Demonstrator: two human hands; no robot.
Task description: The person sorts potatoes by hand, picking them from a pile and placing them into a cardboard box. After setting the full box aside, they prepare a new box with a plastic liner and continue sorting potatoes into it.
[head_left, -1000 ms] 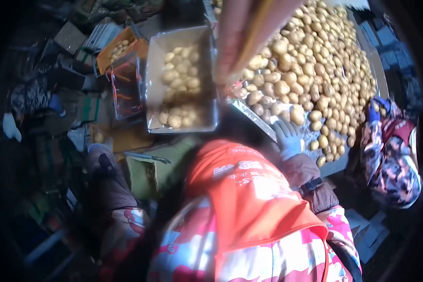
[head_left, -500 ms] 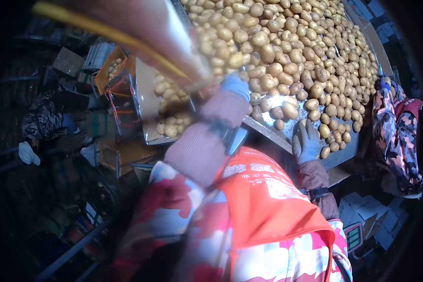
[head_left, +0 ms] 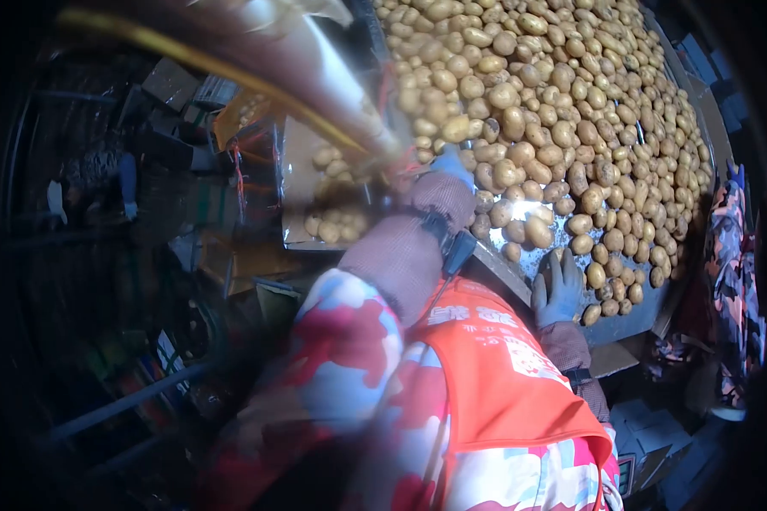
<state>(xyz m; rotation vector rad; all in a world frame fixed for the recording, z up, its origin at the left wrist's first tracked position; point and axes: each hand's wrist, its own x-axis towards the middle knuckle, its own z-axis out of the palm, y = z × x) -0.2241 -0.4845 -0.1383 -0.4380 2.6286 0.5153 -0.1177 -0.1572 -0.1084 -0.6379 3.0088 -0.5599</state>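
Many potatoes (head_left: 528, 102) heaped on table (head_left: 635, 319) | left hand (head_left: 449, 163) at heap's edge, fingers hidden, cannot tell | right hand (head_left: 558, 285) flat at rim, fingers spread, empty, likely bracing | box (head_left: 337, 204) alongside, seemingly for picked ones

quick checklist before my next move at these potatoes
1. Reach: left hand is at the potatoes: ok.
2. Grip of left hand: cannot tell, the glove is mostly hidden.
3. Support: right hand lies flat and empty on the table edge: ok.
4. The box sits beside the table with potatoes inside: ok.
5. Box fill level: cannot tell, it is partly blocked.
6. The co-worker's sleeve is apart from both hands: ok.
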